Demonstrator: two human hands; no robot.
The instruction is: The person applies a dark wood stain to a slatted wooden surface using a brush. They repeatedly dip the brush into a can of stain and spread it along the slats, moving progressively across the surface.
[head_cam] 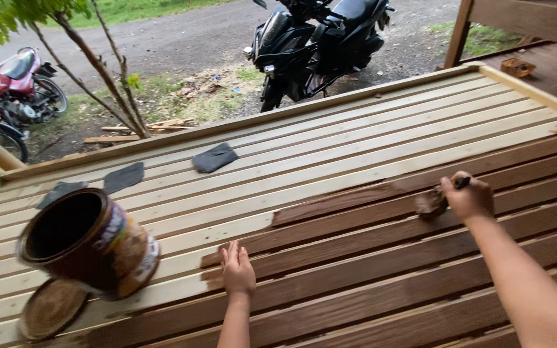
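Observation:
A slatted wooden platform (369, 122) fills the view, pale bare wood on its far half and dark brown stain on the near right half. My right hand (469, 196) grips a stained brush (433, 203) whose bristles press on a slat at the edge of the brown area. My left hand (237, 270) rests flat, fingers together, on a slat where stained and bare wood meet. An open can of brown stain (88, 241) stands on the slats at the left, with its round lid (51, 308) lying beside it.
Three dark sheets of sandpaper (214, 157) lie on the bare slats at the back left. Beyond the platform are a black scooter (317, 38), a red motorcycle (14, 84), a thin tree (107, 77) and a gravel road. A wooden post (458, 32) stands at the back right.

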